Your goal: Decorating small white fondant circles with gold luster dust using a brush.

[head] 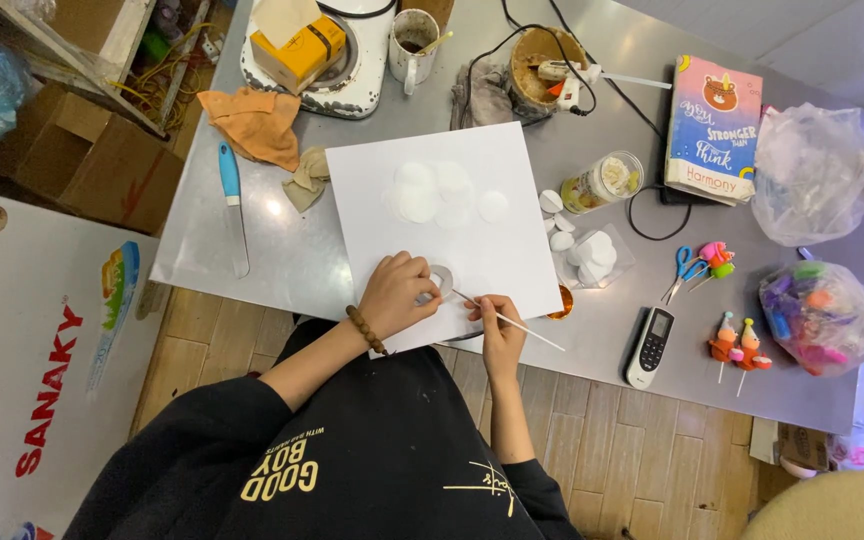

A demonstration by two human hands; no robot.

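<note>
My left hand [397, 292] presses down on a small round ring-shaped piece [442, 280] lying on a white square board [432, 225]. My right hand [500, 335] pinches a thin white stick [512, 322], its tip pointing at the ring. Several white round discs [432, 190] lie on the far part of the board. A bead bracelet sits on my left wrist.
On the metal table [272, 250]: a blue-handled spatula [232, 205], orange cloth [255, 122], jar [602, 182], white discs in a clear tray [587, 250], blue scissors [684, 270], remote [650, 346], book [715, 128], plastic bags [810, 185], small colourful figures on sticks [737, 345], glue gun [562, 75].
</note>
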